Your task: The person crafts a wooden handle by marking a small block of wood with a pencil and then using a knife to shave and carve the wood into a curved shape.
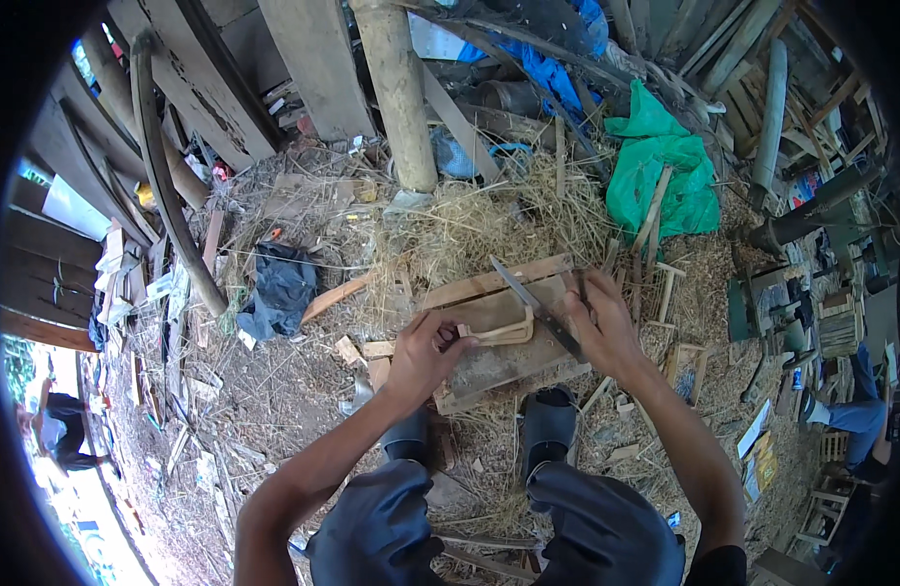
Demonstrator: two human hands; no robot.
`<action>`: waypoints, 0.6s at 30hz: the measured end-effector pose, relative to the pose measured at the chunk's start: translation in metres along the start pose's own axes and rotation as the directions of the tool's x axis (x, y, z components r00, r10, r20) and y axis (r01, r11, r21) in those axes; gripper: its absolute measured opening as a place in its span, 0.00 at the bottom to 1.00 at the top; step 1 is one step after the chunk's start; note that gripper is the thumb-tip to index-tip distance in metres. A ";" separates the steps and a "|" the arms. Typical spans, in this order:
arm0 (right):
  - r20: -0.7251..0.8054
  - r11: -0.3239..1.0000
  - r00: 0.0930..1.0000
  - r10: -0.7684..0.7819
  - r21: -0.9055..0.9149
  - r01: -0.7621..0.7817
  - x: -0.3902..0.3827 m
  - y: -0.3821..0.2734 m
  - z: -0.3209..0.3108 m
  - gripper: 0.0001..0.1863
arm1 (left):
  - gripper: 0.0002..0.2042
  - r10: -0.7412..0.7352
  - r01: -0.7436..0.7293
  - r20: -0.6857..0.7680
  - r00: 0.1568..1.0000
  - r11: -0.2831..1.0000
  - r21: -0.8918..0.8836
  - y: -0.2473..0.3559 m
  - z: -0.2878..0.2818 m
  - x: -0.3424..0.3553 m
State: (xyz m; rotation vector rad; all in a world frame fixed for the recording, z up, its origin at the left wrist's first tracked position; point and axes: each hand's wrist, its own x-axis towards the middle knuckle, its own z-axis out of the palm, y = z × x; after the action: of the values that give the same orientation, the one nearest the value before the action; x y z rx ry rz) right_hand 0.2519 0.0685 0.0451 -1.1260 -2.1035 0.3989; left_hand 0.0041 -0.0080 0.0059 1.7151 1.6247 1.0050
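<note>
My left hand [423,354] is closed, with thumb and fingers pinching one end of a small pale wooden frame [513,334]. The frame rests over a low wooden board [489,376] between my boots and a plank. A knife [516,283] with a dark handle crosses the board, its blade pointing away and to the left. Just beside the handle is my right hand [601,322], its fingers curled around something dark and thin that I cannot make out. The whole knife handle shows, outside my fingers.
A narrow plank [494,281] borders the board's far side. Straw and shavings [479,220] cover the ground beyond, below a wooden post [396,98]. A green plastic bag [665,176] lies far right, a black plastic bag [279,288] left. A person [865,410] sits at the right edge.
</note>
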 end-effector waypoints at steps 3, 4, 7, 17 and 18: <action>0.511 0.796 0.717 0.474 0.100 -0.597 -0.010 -0.004 -0.007 0.14 | 0.12 -0.277 0.275 0.006 0.961 0.948 -0.160 -0.003 -0.006 0.007; 0.508 0.797 0.721 0.472 0.105 -0.595 -0.014 -0.005 -0.007 0.14 | 0.12 -0.274 0.271 0.004 0.962 0.950 -0.157 -0.007 -0.009 0.007; 0.371 0.855 0.817 0.442 0.101 -0.509 -0.019 -0.006 -0.008 0.14 | 0.11 -0.296 0.250 -0.014 0.955 0.829 -0.500 -0.019 -0.020 0.005; 0.579 0.861 0.784 0.224 0.260 -0.437 -0.034 -0.031 0.004 0.15 | 0.14 -0.211 0.217 0.066 0.975 0.968 -0.124 0.002 0.001 0.002; 0.499 0.876 0.832 0.242 0.257 -0.409 -0.042 -0.025 0.012 0.15 | 0.14 -0.202 0.208 0.062 0.977 0.970 -0.126 0.004 0.003 0.006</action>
State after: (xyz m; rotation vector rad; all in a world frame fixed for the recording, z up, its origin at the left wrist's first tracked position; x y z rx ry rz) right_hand 0.2441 0.0209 0.0321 -1.2634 -2.0850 1.2713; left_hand 0.0086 -0.0024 0.0085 1.4409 1.6279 0.9402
